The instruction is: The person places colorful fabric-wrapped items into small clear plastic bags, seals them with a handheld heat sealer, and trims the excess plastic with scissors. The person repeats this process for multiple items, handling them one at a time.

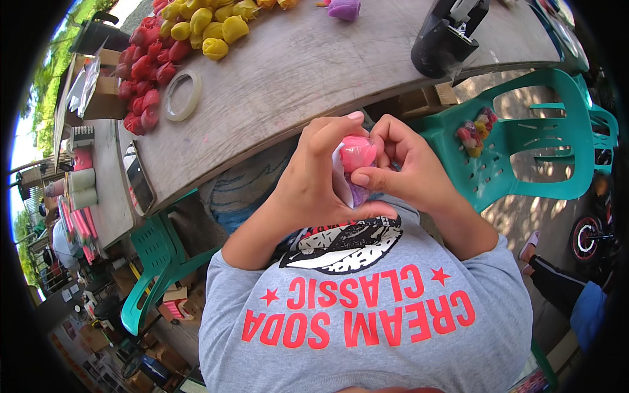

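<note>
Just past the table's near edge, over my lap, both hands hold a small packet of rose-shaped pieces. A pink piece (357,153) shows under clear plastic, with a purple piece (361,190) below it. White paper (339,172) lines the packet's left side. My left hand (314,167) curls around that side, its thumb beneath and fingers above. On the right, my right hand (405,164) pinches the plastic with thumb and fingers against the pink piece. My fingers hide part of the packet.
Red pieces (142,69) and yellow pieces (214,29) are heaped on the wooden table (275,78), near a tape roll (183,95) and phone (137,177). A black tape dispenser (437,49) stands right. Finished-looking packets (476,131) lie on a green chair (442,125). Someone's leg (555,280) shows at right.
</note>
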A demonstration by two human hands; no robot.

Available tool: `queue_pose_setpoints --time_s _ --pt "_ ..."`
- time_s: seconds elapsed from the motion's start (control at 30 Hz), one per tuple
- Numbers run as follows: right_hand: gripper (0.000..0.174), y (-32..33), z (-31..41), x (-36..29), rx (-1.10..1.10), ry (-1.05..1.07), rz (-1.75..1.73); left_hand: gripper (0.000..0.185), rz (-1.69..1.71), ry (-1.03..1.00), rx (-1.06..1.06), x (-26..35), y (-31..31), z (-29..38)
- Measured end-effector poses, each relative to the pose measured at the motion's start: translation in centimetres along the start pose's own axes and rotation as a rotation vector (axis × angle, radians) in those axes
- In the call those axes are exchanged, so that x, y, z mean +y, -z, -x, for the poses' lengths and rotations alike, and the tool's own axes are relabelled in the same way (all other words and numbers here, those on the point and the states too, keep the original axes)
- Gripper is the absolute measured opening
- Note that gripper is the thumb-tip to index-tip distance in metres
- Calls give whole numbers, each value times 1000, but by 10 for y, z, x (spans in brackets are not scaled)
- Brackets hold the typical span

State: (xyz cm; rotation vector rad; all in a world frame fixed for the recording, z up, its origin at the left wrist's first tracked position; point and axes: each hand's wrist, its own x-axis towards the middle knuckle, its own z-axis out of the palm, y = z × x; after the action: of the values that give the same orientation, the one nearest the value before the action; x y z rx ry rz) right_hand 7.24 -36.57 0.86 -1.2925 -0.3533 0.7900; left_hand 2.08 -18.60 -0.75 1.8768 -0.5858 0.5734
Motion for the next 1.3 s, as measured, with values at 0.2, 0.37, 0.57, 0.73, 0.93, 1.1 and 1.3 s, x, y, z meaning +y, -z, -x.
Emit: queue_pose_setpoints --time_s 0.2,0.37,0.57,0.73,0.93,1.1,1.3 --pt "73 1 7 21 -11 189 -70 101 77 103 -33 -2 7 -4" --pt "101 -6 11 36 102 511 444 68 985 680 206 11 -3 -4" --pt "103 14 37 34 11 48 274 41 679 610 -54 -4 -31 -3" --pt "81 75 52 111 586 -108 -18 51 319 762 -132 -42 -80 8" --pt "57 238 69 258 1476 -291 -881 38 100 617 -576 -35 -85 10" --pt "54 250 44 237 1449 -287 -1092 33 73 610 -588 -33 -71 6" --pt "19 147 7 185 955 -195 -279 28 85 560 -488 -18 -38 1"
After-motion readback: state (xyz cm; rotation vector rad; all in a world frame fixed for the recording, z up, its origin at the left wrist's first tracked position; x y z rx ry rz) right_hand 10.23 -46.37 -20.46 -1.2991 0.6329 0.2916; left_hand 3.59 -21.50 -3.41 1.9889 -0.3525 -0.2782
